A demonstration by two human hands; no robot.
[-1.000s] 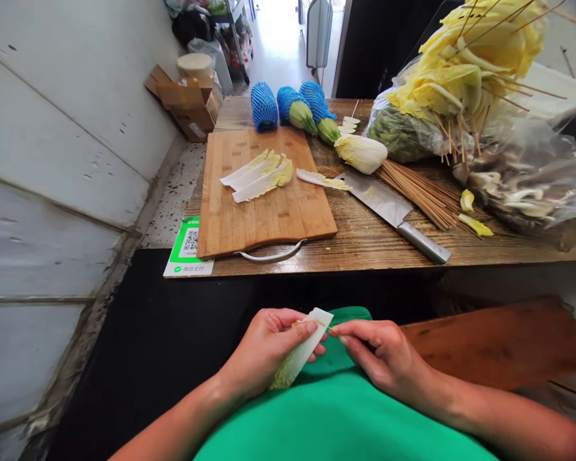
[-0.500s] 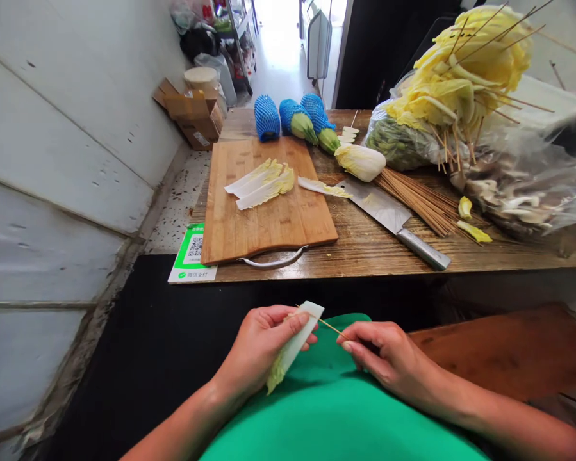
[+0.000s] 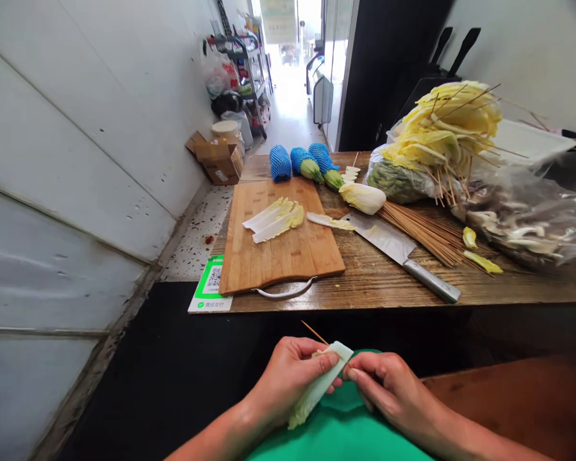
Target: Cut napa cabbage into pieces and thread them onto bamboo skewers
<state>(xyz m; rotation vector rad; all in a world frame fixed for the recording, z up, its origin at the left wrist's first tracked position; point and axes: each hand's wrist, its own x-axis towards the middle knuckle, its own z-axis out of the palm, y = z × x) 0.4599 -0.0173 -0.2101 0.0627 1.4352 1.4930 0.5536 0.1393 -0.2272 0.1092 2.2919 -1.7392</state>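
Note:
My left hand is closed on a strip of napa cabbage leaf, its white stem end up and its frilly yellow end hanging down. A thin wooden skewer passes through the stem end, with its tip sticking out beyond at the upper left. Close against the strip's right side, my right hand pinches the skewer's other end between thumb and fingers. More cabbage strips lie on the wooden cutting board in front of me.
Beside the board lie a cleaver, a cabbage heart and a bundle of skewers. Netted zucchini line the back. At right, skewered cabbage is piled next to a bag of mushrooms.
The skewer has slid further through the cabbage strip, so its tip now protrudes at the upper left. My right hand has come up close to the strip. The camera view has tilted up.

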